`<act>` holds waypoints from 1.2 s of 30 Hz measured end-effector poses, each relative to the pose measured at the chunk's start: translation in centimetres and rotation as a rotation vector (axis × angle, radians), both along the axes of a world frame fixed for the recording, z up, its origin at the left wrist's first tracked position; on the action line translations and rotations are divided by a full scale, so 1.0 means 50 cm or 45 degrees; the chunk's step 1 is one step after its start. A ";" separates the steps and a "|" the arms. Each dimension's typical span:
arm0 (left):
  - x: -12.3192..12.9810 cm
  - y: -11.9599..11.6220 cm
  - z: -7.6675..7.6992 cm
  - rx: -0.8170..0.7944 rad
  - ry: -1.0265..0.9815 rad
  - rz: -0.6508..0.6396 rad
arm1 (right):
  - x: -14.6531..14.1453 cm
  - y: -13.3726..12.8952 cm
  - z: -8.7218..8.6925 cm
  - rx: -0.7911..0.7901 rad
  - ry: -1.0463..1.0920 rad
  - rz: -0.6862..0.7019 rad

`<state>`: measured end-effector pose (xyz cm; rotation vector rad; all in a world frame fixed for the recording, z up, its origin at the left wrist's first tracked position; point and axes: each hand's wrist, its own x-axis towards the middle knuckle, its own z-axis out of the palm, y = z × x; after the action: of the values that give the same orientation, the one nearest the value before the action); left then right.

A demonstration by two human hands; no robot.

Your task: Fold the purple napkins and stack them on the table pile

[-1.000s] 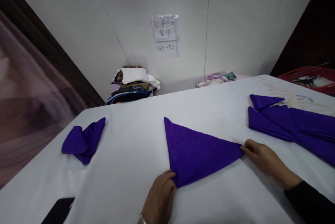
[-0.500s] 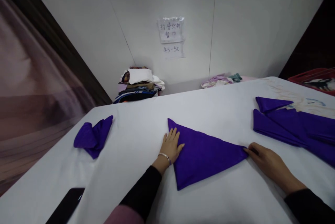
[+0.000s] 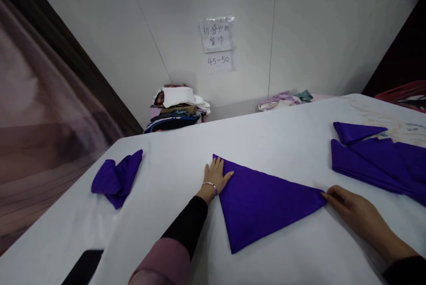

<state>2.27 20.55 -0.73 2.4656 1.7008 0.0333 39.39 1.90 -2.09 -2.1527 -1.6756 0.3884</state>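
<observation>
A purple cloth, folded into a triangle, lies flat on the white-covered table in front of me. My left hand, with a bracelet at the wrist, rests with spread fingers on the cloth's upper left edge. At the cloth's right-hand tip, my right hand pinches the corner between thumb and fingers.
A crumpled purple cloth lies at the left, above a dark phone. Several purple cloths lie at the right. Behind the table are a stack of folded clothes and a smaller cloth pile.
My right hand has moved right with the pinched corner, and the cloth is stretched a little wider. The left hand stays on the left edge, slightly higher. The view has shifted a little.
</observation>
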 end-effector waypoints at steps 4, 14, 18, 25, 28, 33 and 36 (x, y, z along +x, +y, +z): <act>-0.003 0.052 -0.005 -0.005 0.002 0.028 | 0.002 0.002 -0.003 -0.002 0.007 -0.011; -0.007 0.122 0.007 -0.025 -0.008 0.199 | -0.007 0.006 0.014 0.045 -0.044 0.001; 0.011 0.092 0.023 0.004 -0.030 0.265 | -0.014 0.007 0.025 0.083 -0.049 -0.003; 0.059 -0.123 0.028 0.019 -0.107 -0.403 | -0.017 0.009 0.034 0.107 -0.045 -0.028; 0.067 -0.209 0.018 -0.053 -0.099 -0.587 | -0.016 0.011 0.035 0.129 -0.087 -0.053; 0.068 -0.251 -0.002 -0.025 -0.083 -0.687 | -0.017 0.013 0.031 0.154 -0.188 -0.092; 0.070 -0.245 -0.004 -0.016 -0.070 -0.678 | -0.016 0.012 0.028 0.160 -0.253 -0.146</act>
<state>5.75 8.31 -0.94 2.7889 0.9733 0.0308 38.59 2.50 -0.70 -2.2410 -1.6198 0.0361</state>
